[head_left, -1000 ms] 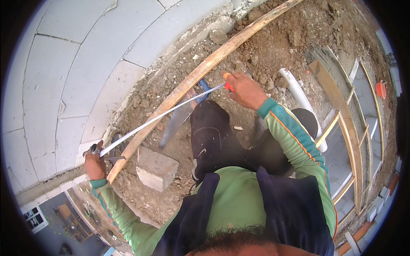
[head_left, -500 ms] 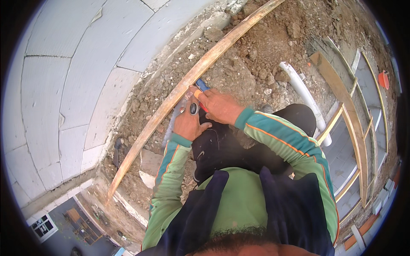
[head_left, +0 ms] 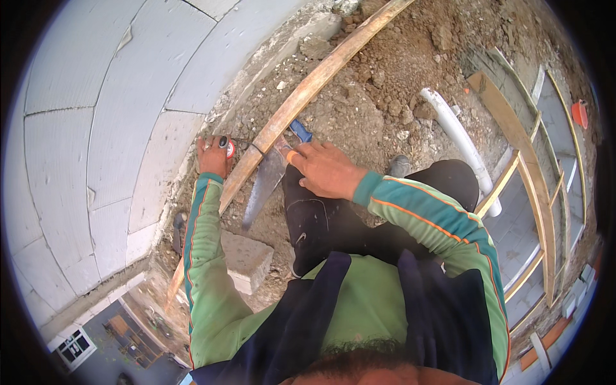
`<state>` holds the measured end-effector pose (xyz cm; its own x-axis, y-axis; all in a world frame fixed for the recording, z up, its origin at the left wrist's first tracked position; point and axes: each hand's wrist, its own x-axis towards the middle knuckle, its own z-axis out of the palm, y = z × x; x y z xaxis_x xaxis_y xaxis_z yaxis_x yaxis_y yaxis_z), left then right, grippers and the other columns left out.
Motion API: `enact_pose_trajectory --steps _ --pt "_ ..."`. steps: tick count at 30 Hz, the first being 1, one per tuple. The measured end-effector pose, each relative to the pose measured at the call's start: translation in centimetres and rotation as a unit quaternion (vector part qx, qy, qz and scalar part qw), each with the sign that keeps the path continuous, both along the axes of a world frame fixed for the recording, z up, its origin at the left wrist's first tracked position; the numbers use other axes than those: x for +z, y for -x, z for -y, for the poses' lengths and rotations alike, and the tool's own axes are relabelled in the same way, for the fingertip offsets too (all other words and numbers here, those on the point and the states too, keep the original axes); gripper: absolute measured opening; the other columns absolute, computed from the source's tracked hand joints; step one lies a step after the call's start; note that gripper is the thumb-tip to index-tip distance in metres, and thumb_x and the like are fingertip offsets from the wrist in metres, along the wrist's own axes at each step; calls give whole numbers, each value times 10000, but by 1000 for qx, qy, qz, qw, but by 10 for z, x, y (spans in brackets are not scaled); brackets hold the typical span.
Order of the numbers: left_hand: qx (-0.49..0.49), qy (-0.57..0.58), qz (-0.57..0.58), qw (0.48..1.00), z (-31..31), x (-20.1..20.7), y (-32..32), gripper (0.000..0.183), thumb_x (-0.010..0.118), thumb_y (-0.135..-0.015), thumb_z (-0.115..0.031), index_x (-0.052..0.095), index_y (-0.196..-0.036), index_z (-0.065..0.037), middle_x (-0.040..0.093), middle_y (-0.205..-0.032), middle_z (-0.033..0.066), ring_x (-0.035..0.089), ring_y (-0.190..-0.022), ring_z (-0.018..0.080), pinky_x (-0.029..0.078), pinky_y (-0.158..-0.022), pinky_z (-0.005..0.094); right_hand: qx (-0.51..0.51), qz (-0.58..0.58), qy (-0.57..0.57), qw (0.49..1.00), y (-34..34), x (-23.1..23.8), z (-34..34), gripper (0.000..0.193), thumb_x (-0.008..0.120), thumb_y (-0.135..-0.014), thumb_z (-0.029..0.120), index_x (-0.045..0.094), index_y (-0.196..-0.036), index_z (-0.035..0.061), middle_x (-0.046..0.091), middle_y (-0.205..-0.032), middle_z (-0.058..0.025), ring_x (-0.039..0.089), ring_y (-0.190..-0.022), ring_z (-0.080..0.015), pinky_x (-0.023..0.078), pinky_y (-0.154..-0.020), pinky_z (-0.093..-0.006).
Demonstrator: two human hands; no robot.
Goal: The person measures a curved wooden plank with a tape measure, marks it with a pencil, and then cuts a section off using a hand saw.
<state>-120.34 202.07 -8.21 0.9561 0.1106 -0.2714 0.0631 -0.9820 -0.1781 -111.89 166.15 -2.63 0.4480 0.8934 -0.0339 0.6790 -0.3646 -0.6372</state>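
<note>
Left hand (head_left: 213,156) wrapped round a small red-and-white tape measure (head_left: 226,147), pressed to the soil beside the long wooden plank (head_left: 301,99). Right hand (head_left: 326,170) lying flat, fingers spread, on the handsaw (head_left: 264,185) handle. Saw flat on the dirt, blade pointing down-left toward the grey stone block (head_left: 247,260), blue handle up-right, touching the plank

The person wears a green long-sleeved shirt (head_left: 359,308) with teal cuffs and thin orange stripes along the sleeves, a dark navy sleeveless vest (head_left: 443,321) over it, black trousers (head_left: 333,224) and a grey shoe (head_left: 399,167).
</note>
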Motion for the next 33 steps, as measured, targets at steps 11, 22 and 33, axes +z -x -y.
enact_pose_trajectory --steps 11,22,33 --pt "80 190 112 972 166 -58 -149 989 811 -768 -454 294 -1574 -208 344 -1534 213 417 -1392 410 291 -1155 613 72 150 112 980 15 23 19 348 552 -902 160 624 -1234 87 670 -985 -51 648 -985 -218 453 -877 -364" --pt "4 183 5 983 174 -116 -236 838 677 -822 -144 309 -1543 -357 518 -1357 262 677 -954 459 559 -864 510 -2 164 109 980 10 23 40 324 568 -907 179 648 -1205 79 678 -964 -62 660 -923 -216 467 -836 -351" --pt "-6 152 32 988 107 -5 -80 931 759 -778 -140 300 -1536 -424 548 -1191 210 682 -872 434 569 -762 507 99 131 174 971 -2 15 27 236 553 -919 172 682 -1097 86 711 -1049 -84 667 -1036 -255 473 -876 -397"
